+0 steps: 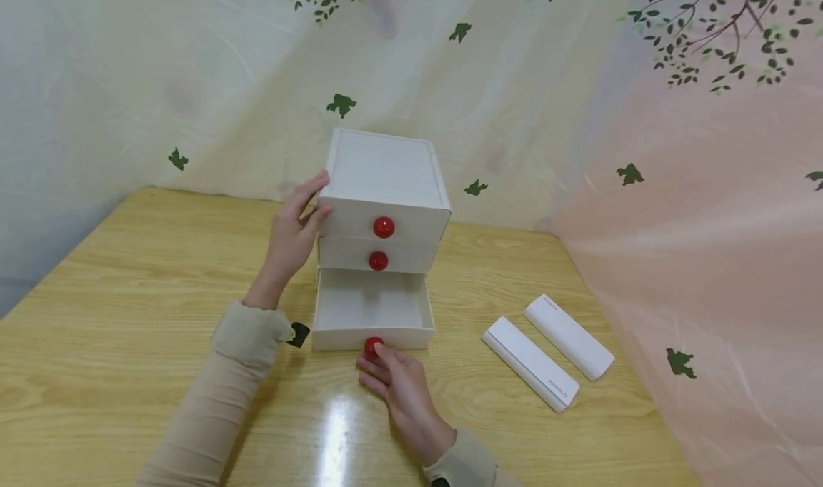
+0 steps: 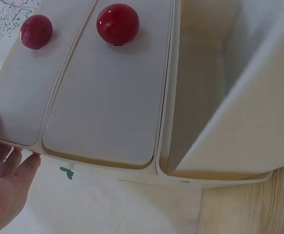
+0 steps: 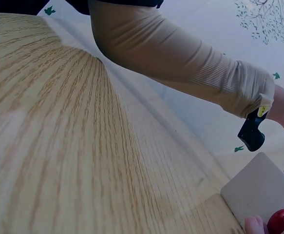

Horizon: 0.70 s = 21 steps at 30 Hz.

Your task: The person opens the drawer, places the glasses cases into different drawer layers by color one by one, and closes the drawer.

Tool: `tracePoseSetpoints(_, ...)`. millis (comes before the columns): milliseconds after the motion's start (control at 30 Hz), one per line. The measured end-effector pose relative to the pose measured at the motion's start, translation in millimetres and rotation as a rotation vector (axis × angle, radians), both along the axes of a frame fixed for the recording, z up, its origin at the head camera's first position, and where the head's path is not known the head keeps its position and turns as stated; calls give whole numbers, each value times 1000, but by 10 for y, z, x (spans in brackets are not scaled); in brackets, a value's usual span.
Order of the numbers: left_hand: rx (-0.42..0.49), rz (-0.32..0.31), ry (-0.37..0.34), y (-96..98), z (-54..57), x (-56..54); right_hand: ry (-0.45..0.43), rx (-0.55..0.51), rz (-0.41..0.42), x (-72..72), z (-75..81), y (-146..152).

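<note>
A small white drawer cabinet [image 1: 386, 169] stands on the table, with a red knob on each of its three drawers. The bottom drawer [image 1: 375, 298] is pulled out, and its visible floor is bare; the upper two are closed. My left hand [image 1: 292, 233] holds the cabinet's left side near the top, thumb at the front corner and fingers along the side wall. With thumb and fingers, my right hand [image 1: 405, 394] pinches the bottom drawer's red knob [image 1: 373, 346]. In the right wrist view that knob [image 3: 280, 221] shows between the fingertips at the lower right corner.
Two white oblong cases with small lettering lie to the right, the nearer case [image 1: 532, 364] just left of the farther case [image 1: 569, 337]. A patterned curtain [image 1: 411, 66] hangs behind the wooden table [image 1: 128, 294] and along its right side.
</note>
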<state>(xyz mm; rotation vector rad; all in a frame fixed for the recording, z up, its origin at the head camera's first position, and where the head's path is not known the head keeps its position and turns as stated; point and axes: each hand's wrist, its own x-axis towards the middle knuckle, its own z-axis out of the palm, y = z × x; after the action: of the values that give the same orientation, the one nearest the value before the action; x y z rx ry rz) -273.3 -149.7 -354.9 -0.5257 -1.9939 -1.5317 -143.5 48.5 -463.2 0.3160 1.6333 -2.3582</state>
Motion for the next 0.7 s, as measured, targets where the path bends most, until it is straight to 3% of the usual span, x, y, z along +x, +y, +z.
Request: tracePoseSetpoints(700,-55,15,42,-40,14,-11,-14,-40,65,159,12,25)
